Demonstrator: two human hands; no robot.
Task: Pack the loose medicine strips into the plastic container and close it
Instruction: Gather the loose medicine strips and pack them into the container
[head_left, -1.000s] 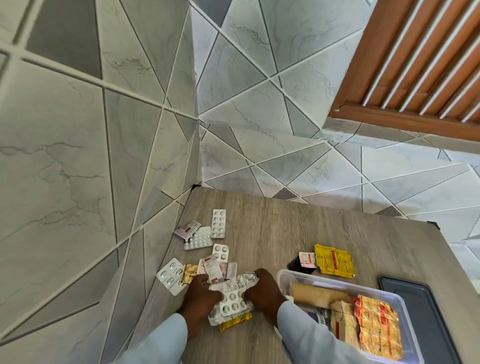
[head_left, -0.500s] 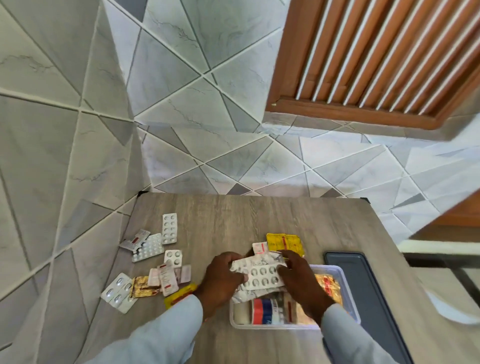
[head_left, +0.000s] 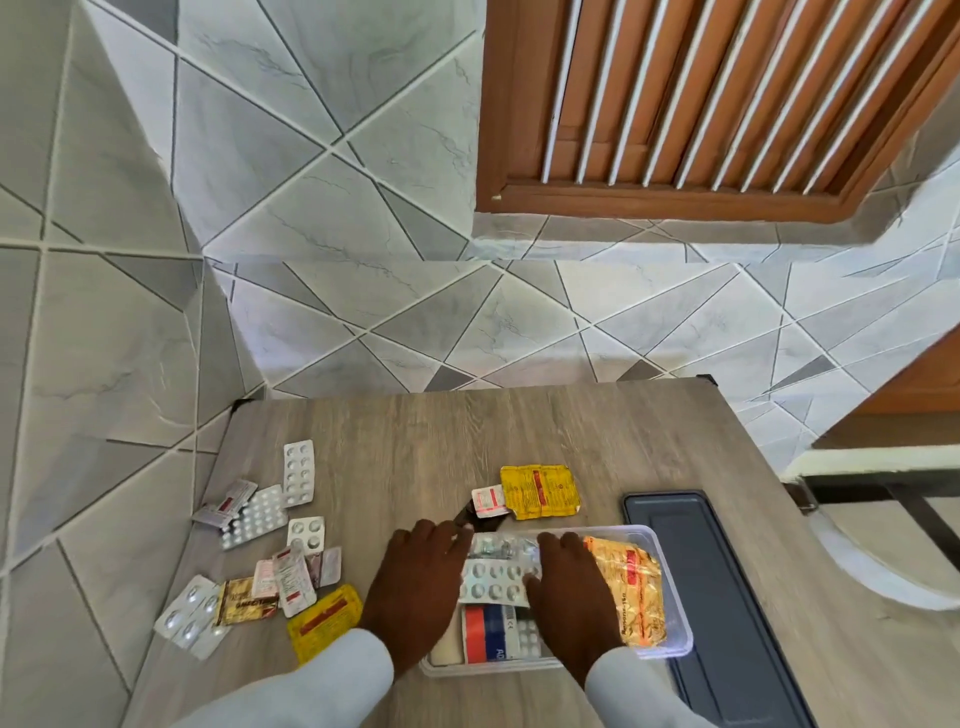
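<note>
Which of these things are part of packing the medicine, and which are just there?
Part of the job:
plastic container
dark lid
silver strips under both hands
loose strips
yellow packets

Just there:
wooden table
tiled wall
wooden shutter

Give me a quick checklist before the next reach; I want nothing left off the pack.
1. Bundle of strips inside the container: ok.
2. Left hand and right hand free of the bundle: not ok, both rest on it.
3. Loose strips cleared from the table: not ok.
4. Yellow packet packed: not ok.
5. Lid on: not ok, it lies beside the container.
</note>
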